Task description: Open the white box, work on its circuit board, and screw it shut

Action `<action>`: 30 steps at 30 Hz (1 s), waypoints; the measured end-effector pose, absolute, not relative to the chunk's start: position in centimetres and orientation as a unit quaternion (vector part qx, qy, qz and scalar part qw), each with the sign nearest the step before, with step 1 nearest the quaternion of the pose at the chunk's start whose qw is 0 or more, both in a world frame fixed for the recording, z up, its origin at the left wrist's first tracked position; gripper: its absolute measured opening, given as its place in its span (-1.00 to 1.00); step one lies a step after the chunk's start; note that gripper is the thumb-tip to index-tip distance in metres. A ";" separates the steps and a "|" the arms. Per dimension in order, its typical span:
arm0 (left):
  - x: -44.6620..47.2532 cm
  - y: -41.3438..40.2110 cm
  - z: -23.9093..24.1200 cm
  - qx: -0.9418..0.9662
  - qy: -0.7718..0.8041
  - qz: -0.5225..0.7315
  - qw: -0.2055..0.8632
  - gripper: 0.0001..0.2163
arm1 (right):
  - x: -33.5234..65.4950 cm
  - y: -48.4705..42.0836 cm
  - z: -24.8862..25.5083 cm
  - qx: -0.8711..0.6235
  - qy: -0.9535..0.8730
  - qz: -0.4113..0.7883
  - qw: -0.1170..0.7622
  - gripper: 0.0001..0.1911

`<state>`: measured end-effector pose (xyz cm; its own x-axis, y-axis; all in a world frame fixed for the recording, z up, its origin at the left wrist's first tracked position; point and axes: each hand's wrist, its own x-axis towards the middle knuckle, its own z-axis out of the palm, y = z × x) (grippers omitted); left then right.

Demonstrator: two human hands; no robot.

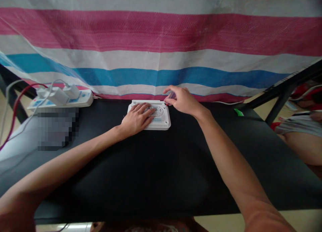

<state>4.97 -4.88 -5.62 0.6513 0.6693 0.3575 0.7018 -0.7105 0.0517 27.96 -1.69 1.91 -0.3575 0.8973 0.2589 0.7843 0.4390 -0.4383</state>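
One white box lies flat near the far edge of the black desk, about midway along it, with small holes and a printed label on its upper face. The left hand rests palm down across the box's left part, fingers spread over the label and gripping nothing. At the far right corner, the right hand pinches a small dark tool between thumb and fingers, its reddish tip at that corner; it may be a screwdriver, but the fingers cover too much to be sure.

Well to the left, a white power strip holds several white plugs, with a red cord beside them. Just in front of the strip sits a dark, pixelated object. On the right lies a green scrap. Behind the desk hangs a striped sheet. Beyond the right end, part of another person shows.
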 end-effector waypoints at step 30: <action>5.0 -4.9 -5.8 -0.903 -0.385 -0.183 0.051 -0.60 | 27.7 -1.7 1.8 -0.519 -0.812 0.102 0.246 -0.91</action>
